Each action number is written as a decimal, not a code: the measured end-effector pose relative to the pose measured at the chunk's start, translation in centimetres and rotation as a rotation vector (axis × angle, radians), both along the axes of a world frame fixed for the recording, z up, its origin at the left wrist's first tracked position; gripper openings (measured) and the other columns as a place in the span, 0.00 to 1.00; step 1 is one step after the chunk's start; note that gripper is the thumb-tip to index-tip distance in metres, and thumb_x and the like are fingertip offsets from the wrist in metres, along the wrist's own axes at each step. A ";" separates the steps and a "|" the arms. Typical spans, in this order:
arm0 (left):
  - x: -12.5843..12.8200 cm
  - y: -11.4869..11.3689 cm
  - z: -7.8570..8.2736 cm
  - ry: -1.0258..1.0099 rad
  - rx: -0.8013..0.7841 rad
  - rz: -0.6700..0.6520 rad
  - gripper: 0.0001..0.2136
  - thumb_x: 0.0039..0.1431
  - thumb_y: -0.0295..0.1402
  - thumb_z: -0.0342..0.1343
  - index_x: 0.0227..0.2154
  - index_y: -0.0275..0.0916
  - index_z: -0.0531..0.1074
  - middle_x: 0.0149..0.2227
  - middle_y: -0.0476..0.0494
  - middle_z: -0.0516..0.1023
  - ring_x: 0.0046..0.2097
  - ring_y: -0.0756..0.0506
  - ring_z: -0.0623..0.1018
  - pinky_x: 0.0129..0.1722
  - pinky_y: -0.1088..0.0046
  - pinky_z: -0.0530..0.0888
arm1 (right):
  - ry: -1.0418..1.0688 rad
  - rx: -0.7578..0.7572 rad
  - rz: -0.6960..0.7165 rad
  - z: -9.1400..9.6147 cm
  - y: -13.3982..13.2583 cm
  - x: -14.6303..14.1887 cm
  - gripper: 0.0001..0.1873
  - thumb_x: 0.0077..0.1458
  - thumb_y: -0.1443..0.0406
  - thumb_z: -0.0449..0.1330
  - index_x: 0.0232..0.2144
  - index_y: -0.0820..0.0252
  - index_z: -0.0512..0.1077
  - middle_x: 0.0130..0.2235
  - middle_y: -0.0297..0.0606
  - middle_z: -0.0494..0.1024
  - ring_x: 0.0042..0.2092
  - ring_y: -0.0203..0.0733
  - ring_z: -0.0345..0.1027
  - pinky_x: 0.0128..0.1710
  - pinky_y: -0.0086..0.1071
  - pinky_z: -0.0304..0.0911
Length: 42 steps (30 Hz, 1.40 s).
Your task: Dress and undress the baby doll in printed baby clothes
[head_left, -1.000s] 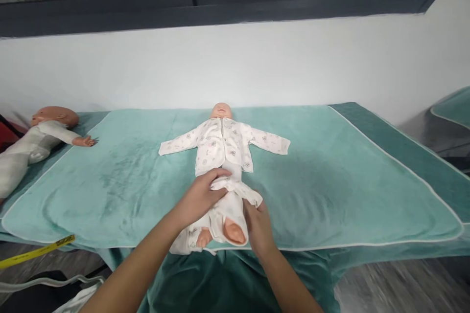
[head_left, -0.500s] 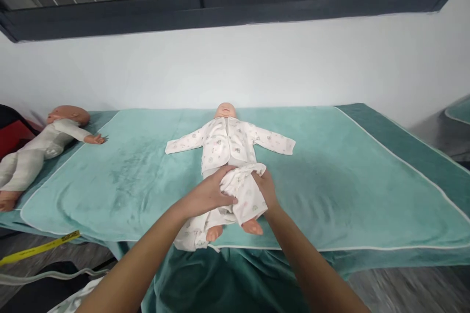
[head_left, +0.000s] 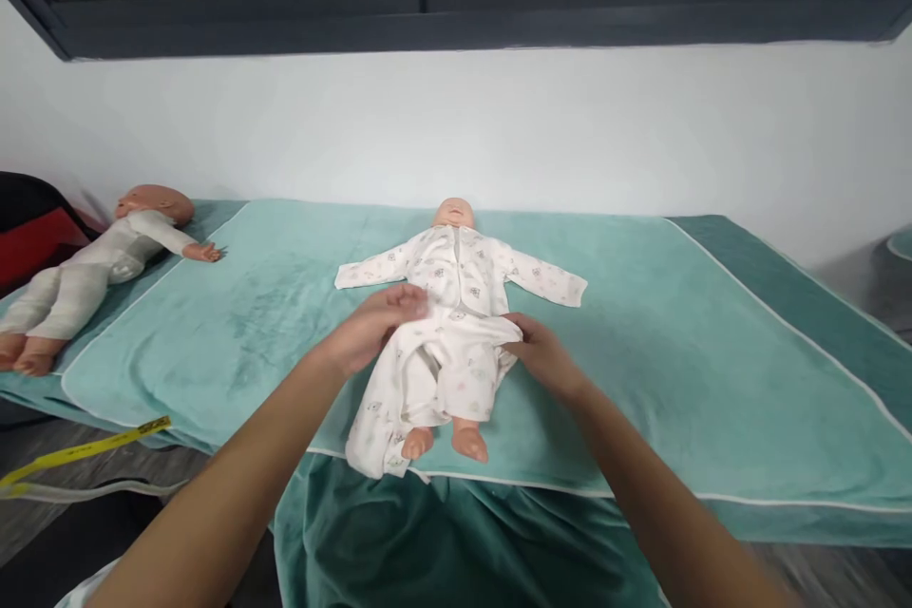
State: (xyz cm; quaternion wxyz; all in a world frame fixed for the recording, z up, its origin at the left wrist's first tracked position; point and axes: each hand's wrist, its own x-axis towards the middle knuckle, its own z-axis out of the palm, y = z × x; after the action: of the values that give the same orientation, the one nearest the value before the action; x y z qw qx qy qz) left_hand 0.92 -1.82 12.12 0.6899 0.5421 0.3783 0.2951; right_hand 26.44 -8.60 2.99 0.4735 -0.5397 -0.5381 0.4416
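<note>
A baby doll (head_left: 454, 212) lies on its back in a white printed jacket (head_left: 442, 264), arms spread. White printed baby trousers (head_left: 466, 370) are on its legs, with both feet showing at the bottom. Some of the trouser cloth hangs loose on the left side, reaching down to the bed edge. At the left of the waist, my left hand (head_left: 381, 323) has its fingers closed together at the waistband; the exact grip is partly hidden. My right hand (head_left: 542, 353) pinches the right end of the waistband and draws it outward.
A second doll (head_left: 100, 266) in white wrapping lies at the left beside a red and black bag (head_left: 39, 233). Under the dolls spreads a green sheet (head_left: 627, 361) with white piping. A yellow strap (head_left: 92, 448) hangs near the left front edge. Behind are a white wall and a barred window.
The trousers' waistband, bunched over the legs before, is now spread across the doll's waist. My hands have moved apart and up the body. The camera view has shifted slightly.
</note>
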 end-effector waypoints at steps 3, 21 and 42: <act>0.0 1.1 0.2 -0.193 -0.059 0.139 0.16 0.46 0.36 0.67 0.37 0.39 0.72 0.30 0.51 0.73 0.30 0.51 0.73 0.30 0.76 0.67 | -0.079 -0.035 0.092 2.2 0.2 0.2 0.15 0.48 0.62 0.62 0.40 0.58 0.74 0.40 0.36 0.77 0.43 0.47 0.68 0.44 0.40 0.61; 0.3 1.3 -1.7 -0.089 0.116 -0.129 0.20 0.47 0.38 0.67 0.43 0.39 0.71 0.38 0.48 0.75 0.40 0.48 0.74 0.39 0.73 0.68 | 0.054 -0.326 0.312 10.2 5.3 -5.4 0.15 0.46 0.57 0.69 0.33 0.60 0.75 0.36 0.38 0.79 0.38 0.44 0.73 0.35 0.32 0.66; -0.4 0.4 -4.8 -0.299 -0.014 0.107 0.14 0.49 0.39 0.67 0.32 0.37 0.71 0.29 0.51 0.74 0.31 0.51 0.72 0.33 0.76 0.67 | 0.026 -0.382 0.471 8.7 4.3 -7.7 0.26 0.43 0.56 0.72 0.46 0.57 0.77 0.45 0.41 0.81 0.48 0.51 0.74 0.45 0.39 0.69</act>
State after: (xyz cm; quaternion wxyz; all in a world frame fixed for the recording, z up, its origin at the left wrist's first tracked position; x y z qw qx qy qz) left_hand 0.50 -1.46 7.36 0.7255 0.4663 0.3019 0.4063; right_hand 18.79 -4.30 11.72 0.2549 -0.4737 -0.5495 0.6393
